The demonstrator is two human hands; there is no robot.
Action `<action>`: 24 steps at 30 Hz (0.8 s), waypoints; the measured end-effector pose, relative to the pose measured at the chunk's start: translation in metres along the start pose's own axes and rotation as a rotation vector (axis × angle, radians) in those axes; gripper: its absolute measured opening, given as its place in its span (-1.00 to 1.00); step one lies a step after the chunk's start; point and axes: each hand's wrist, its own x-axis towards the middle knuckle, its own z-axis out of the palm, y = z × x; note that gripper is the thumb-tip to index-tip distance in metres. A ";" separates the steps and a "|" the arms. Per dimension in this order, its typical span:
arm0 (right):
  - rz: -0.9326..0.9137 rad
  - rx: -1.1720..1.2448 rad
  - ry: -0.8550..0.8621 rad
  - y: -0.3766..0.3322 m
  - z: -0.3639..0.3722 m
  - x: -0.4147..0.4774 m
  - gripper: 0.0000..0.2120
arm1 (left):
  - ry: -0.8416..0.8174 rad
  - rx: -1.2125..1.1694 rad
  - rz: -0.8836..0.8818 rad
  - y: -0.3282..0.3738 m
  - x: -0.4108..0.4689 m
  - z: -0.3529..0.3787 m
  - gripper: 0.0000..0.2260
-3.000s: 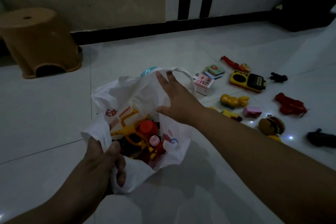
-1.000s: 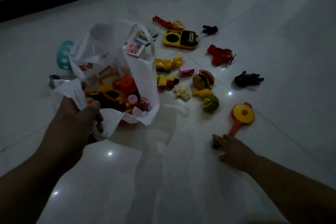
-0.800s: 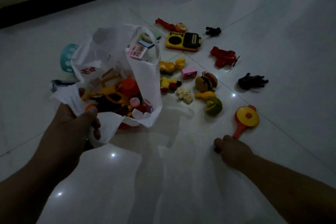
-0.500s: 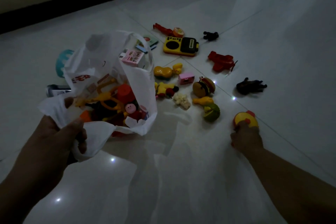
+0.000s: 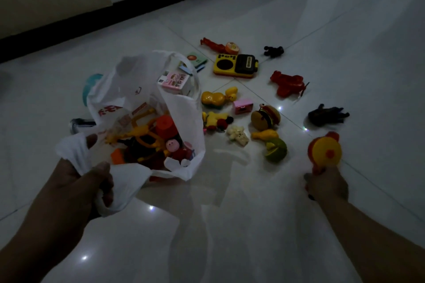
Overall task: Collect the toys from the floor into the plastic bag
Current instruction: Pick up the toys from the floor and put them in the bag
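Now left hand (image 5: 76, 181) gripping plastic bag (image 5: 184, 108) rim, right hand (image 5: 326, 185) grasping toy pan (image 5: 325, 153) handle.

The plastic bag (image 5: 184, 108) hides most of a teal toy (image 5: 90, 82) behind it.

Floor tiles (image 5: 241, 225): smooth, high gloss; reflects point lights. Plastic bag (image 5: 184, 112): thin white film, crinkled, semi-translucent, low sheen. Toy frying pan (image 5: 325, 153), toy radio (image 5: 234, 66), toy hamburger (image 5: 265, 116): hard moulded plastic, glossy. Popcorn toy (image 5: 238, 136): bumpy, rough-looking surface. Black figure (image 5: 327, 115): looks matt; material unclear.
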 end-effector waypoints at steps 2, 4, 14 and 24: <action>-0.138 0.080 0.018 -0.020 -0.012 -0.009 -0.80 | 0.005 -0.080 -0.019 -0.004 0.010 0.000 -0.64; -0.328 0.076 -0.049 -0.053 -0.029 -0.022 -0.79 | -0.013 -0.097 -0.051 0.002 0.006 0.001 -0.72; -1.039 -0.592 -0.917 -0.240 -0.054 -0.170 -0.62 | 0.051 -0.172 -0.095 0.014 -0.009 -0.013 -0.77; -1.047 -0.908 -0.745 -0.281 0.095 -0.172 -0.39 | 0.055 -0.125 -0.157 0.027 -0.023 -0.020 -0.81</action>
